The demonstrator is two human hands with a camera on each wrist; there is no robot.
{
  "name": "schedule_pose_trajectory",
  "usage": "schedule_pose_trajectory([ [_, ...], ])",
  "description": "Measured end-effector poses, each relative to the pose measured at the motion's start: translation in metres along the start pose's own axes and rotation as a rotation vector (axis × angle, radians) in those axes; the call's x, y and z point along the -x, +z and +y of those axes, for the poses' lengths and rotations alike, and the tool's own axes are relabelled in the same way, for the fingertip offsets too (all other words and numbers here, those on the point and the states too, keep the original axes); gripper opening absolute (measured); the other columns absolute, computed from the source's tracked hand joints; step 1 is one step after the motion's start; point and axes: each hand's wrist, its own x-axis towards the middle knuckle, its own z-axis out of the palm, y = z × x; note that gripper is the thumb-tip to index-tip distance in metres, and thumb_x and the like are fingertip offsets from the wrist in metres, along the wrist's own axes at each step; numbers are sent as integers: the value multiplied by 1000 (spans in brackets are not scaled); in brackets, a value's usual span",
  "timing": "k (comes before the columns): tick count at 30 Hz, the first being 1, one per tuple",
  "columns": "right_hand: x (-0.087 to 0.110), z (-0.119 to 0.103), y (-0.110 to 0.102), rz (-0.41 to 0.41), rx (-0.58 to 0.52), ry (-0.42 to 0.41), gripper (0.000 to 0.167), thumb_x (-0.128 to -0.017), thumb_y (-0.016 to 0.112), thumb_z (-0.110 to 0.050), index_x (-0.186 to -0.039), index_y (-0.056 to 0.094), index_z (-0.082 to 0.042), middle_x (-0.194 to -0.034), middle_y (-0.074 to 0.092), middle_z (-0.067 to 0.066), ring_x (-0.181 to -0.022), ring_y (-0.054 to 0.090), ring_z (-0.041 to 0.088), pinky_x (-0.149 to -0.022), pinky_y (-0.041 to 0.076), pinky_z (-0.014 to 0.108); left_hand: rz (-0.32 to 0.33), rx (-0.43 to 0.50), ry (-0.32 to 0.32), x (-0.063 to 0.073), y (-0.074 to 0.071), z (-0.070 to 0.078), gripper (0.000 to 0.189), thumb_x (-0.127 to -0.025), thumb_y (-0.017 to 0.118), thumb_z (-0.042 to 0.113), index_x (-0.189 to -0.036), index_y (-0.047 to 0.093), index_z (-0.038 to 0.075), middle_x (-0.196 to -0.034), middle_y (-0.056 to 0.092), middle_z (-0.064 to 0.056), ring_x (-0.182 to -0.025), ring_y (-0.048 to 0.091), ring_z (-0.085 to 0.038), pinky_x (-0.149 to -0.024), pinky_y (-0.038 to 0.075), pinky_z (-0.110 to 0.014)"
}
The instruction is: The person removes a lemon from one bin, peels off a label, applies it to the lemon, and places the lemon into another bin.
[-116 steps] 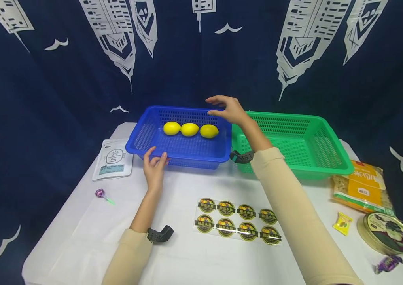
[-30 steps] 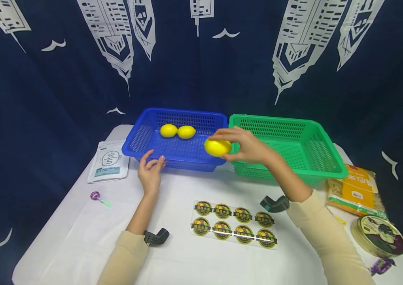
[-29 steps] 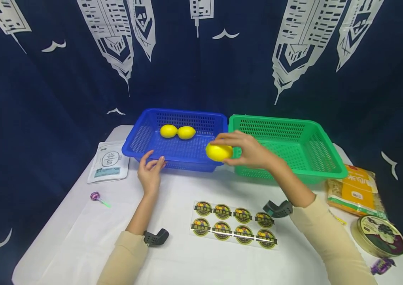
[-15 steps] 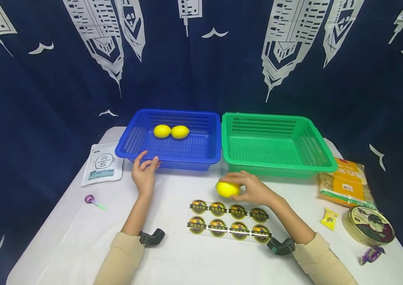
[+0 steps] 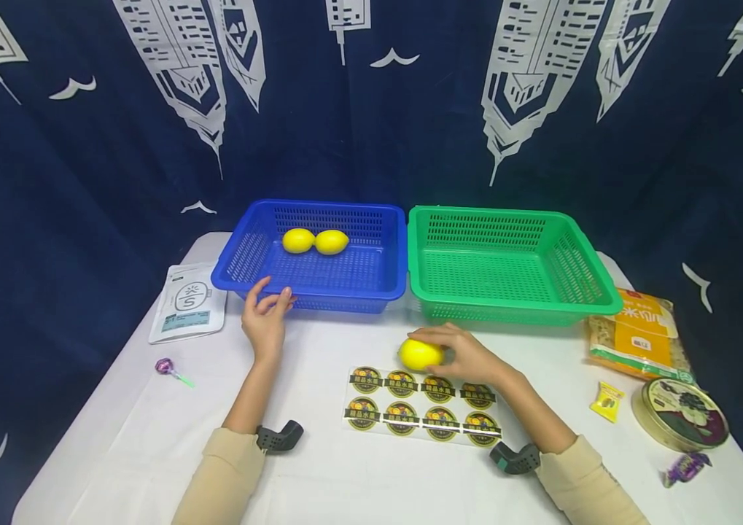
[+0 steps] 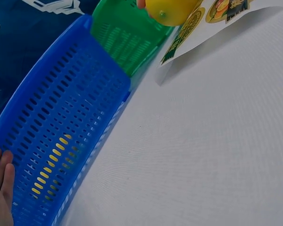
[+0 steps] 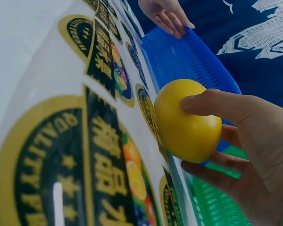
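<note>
My right hand [image 5: 469,355] holds a yellow lemon [image 5: 420,354] between thumb and fingers, at the back edge of a clear sheet of round fruit stickers [image 5: 401,418]. The right wrist view shows the thumb on one side of the held lemon [image 7: 186,132] and the fingers on the other. Two more lemons [image 5: 331,242] lie side by side inside the blue basket [image 5: 378,297]. At that basket's front rim, my left hand [image 5: 265,328] touches the outer wall with fairly straight fingers; only part of the hand [image 6: 1,188] appears in the left wrist view.
A green basket [image 5: 509,313] stands right of the blue one. On the left lie a white pouch [image 5: 189,302] and a lollipop [image 5: 164,366]. To the right are an orange grain bag [image 5: 636,335], a yellow sweet [image 5: 607,402], a round tin [image 5: 679,414] and a purple-wrapped sweet [image 5: 685,469].
My right hand has taken the rightmost lemon from the blue basket and brought it down toward the front, to the sticker sheet. My left hand has stayed at the basket's rim.
</note>
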Motion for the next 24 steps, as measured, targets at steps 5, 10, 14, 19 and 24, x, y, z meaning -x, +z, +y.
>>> schedule_pose_trajectory([
  [5, 2, 0, 3, 20, -6, 10, 60, -72, 79, -18, -127, 56, -13, -126, 57, 1, -111, 50, 21, -96, 41, 48, 6, -93, -14, 1, -1, 4, 45, -82, 69, 8, -123, 52, -2, -87, 63, -31, -75, 68, -27, -68, 56, -24],
  [10, 3, -1, 4, 27, -2, -9, 61, -72, 78, -17, -127, 55, -10, -127, 56, 4, -116, 49, 26, -99, 38, 49, -3, -78, -44, -1, -2, 4, 47, -82, 70, 8, -124, 51, -2, -85, 63, -28, -76, 68, -28, -71, 56, -30],
  [14, 2, -2, 4, 28, 1, -3, 61, -71, 79, -18, -127, 56, -10, -127, 56, 3, -116, 49, 24, -100, 38, 49, -17, 4, -61, -5, -5, -8, 50, -81, 70, 9, -126, 50, 0, -79, 65, -18, -73, 68, -24, -73, 55, -35],
  [19, 2, -1, 5, 13, -6, 14, 62, -71, 79, -20, -128, 55, -13, -127, 56, 0, -116, 48, 21, -100, 37, 48, -39, 24, -34, -3, -8, -13, 52, -82, 69, 8, -129, 48, 2, -78, 67, -12, -68, 68, -19, -69, 56, -30],
  [24, 2, -1, 5, 20, 3, 9, 64, -71, 80, -22, -129, 54, -13, -128, 55, 0, -116, 47, 21, -100, 36, 50, -95, -90, -12, 14, -12, 14, 47, -86, 64, 3, -128, 44, -5, -87, 63, -28, -66, 67, -21, -69, 56, -29],
])
